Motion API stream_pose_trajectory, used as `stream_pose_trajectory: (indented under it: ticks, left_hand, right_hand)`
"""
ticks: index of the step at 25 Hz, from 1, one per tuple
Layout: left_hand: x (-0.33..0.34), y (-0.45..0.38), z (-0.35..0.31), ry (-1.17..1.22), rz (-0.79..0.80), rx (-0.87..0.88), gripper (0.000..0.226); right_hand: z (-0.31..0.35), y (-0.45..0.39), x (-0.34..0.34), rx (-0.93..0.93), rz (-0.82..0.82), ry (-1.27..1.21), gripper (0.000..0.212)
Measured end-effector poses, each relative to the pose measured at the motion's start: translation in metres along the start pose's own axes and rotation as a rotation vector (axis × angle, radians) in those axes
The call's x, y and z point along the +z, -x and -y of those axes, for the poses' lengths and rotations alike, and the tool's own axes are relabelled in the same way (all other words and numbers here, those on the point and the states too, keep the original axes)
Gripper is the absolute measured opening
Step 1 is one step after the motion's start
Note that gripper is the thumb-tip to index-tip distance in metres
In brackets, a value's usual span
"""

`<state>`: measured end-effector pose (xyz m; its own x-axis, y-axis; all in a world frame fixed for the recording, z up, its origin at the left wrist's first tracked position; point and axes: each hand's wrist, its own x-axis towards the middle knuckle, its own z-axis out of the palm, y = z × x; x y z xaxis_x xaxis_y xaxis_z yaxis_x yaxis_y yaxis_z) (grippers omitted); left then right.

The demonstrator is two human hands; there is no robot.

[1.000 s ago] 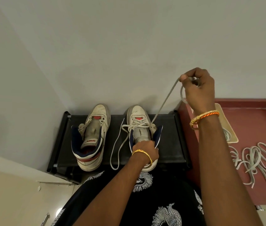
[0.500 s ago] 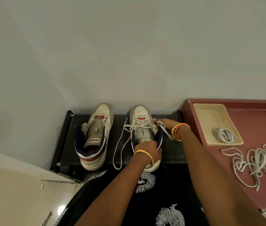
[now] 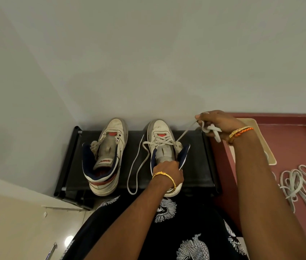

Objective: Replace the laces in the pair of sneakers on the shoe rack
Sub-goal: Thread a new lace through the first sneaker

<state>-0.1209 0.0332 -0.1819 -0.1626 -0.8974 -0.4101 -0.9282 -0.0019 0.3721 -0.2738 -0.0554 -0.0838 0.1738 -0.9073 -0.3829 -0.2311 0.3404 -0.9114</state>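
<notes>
While the only view is the head camera, every line below reads from it.

Shoe rack: the black shoe rack (image 3: 195, 166) stands against the wall and carries both sneakers side by side.
Left sneaker: the left sneaker (image 3: 107, 156) has bare eyelets, no lace in it, and its tongue stands loose.
Right sneaker: the right sneaker (image 3: 165, 151) is laced across its lower eyelets only.
Lace in work: the lace (image 3: 184, 132) runs taut from the eyelets up to the right hand; its other end hangs slack in a loop on the rack between the two shoes.
Left hand: the left hand (image 3: 167, 168) grips the right sneaker at the collar and tongue, pinning it down.
Right hand: the right hand (image 3: 217, 121) is closed on the lace, with a bunch of it gathered in the fingers.
Bench: the red bench (image 3: 289, 139) beside the rack holds a cream tray (image 3: 269, 156) and a heap of loose laces (image 3: 298, 186).
Handling, as a judgement: the lace is light, limp and likely to snag at each eyelet, so it is best pinched near its stiff tip and drawn straight out while the shoe, soft at the collar, is braced.
</notes>
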Motion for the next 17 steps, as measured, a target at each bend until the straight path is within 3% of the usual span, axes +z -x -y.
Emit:
stream_pose_trajectory:
  ticks: [2,5,8,10,12,14,15,17]
  left_hand:
    - [0.001,0.0,0.0,-0.004,0.003,0.003,0.031]
    - [-0.002,0.0,-0.001,-0.011,0.025,-0.007,0.031]
    - [-0.008,0.005,0.003,-0.013,0.059,0.033,0.036]
    - [-0.016,0.012,0.008,0.125,-0.034,0.144,0.035]
    - [-0.033,0.013,0.016,0.339,-0.303,0.199,0.031]
    - [-0.051,-0.006,0.031,0.487,-0.568,0.115,0.023]
    - [-0.059,-0.019,0.042,0.532,-0.596,0.035,0.02]
    - [-0.064,-0.042,0.066,0.516,-0.438,-0.089,0.021]
  right_hand:
    - [0.006,0.01,0.002,-0.043,0.011,0.008,0.032]
    - [-0.004,0.008,0.011,0.041,-0.02,-0.138,0.031]
    - [-0.01,0.007,0.012,0.105,-0.18,0.21,0.025]
    - [-0.016,0.008,0.013,0.148,-0.267,0.487,0.017]
    - [-0.029,0.001,0.02,0.134,-0.296,0.516,0.021]
    - [-0.038,-0.011,0.032,0.095,-0.235,0.457,0.019]
    - [-0.041,-0.017,0.04,0.093,-0.172,0.428,0.016]
    - [-0.049,-0.028,0.053,0.125,-0.047,0.393,0.024]
